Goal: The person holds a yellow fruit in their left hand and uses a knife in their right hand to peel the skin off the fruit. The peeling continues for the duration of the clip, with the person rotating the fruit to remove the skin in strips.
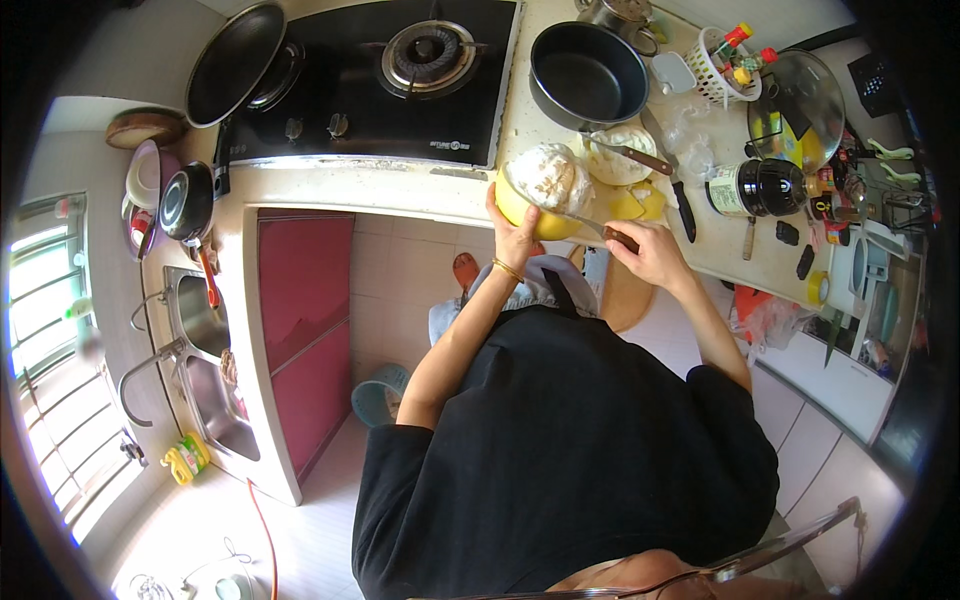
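Note:
My left hand (513, 238) is closed around the lower side of a pomelo (551, 176), held at the counter's front edge. Its yellow rind covers the bottom, while white pith shows on top. In my right hand (651, 253) is the wooden handle of a metal tool (583, 220), probably a knife or spoon. The tool's end reaches the rind's edge and is hidden there. Behind the fruit sits a cut-off rind cap (619, 157), pith side up, with a brown-handled knife (645, 159) across it. Yellow rind scraps (637, 202) lie beside my right hand.
A black pot (589, 75) stands behind the pomelo, right of the gas stove (360, 112). A black-handled knife (682, 206) lies on the counter (724, 259). Nearby are a large dark bottle (754, 187), a glass lid (795, 112) and a white basket of bottles (712, 64).

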`<state>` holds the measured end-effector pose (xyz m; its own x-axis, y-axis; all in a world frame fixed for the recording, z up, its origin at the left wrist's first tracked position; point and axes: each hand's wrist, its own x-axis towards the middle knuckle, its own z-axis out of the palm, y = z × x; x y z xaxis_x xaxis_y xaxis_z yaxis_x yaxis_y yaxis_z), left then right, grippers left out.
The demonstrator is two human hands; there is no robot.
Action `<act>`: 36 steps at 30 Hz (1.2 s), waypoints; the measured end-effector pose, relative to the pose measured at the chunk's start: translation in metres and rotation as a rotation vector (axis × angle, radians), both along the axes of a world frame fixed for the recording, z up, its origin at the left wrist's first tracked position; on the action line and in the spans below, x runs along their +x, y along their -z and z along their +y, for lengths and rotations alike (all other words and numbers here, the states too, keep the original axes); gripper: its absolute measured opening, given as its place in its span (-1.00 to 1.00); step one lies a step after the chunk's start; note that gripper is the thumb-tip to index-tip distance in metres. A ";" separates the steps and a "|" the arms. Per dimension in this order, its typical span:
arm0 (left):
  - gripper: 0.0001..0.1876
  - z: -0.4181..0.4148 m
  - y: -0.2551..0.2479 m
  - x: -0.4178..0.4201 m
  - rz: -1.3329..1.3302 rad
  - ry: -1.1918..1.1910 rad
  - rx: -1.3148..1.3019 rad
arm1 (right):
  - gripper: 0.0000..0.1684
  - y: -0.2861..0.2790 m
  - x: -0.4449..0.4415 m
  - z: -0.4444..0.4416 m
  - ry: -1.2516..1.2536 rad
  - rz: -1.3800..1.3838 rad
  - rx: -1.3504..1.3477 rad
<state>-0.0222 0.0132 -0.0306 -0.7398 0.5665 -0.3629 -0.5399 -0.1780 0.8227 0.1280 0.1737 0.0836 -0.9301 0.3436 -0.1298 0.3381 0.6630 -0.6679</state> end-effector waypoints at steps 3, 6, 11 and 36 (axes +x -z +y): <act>-0.03 -0.002 0.002 0.000 -0.028 0.010 0.011 | -0.66 -0.001 0.001 -0.006 0.017 0.033 0.077; -0.02 -0.001 0.017 0.000 0.047 -0.027 0.007 | -0.65 -0.009 -0.002 -0.011 0.014 0.015 0.109; -0.02 0.000 0.021 0.001 0.036 -0.024 0.016 | -0.64 -0.010 -0.004 -0.017 0.023 0.032 0.156; -0.11 -0.002 0.021 -0.004 -0.109 -0.017 -0.003 | -0.59 0.043 -0.014 -0.049 0.100 0.332 0.312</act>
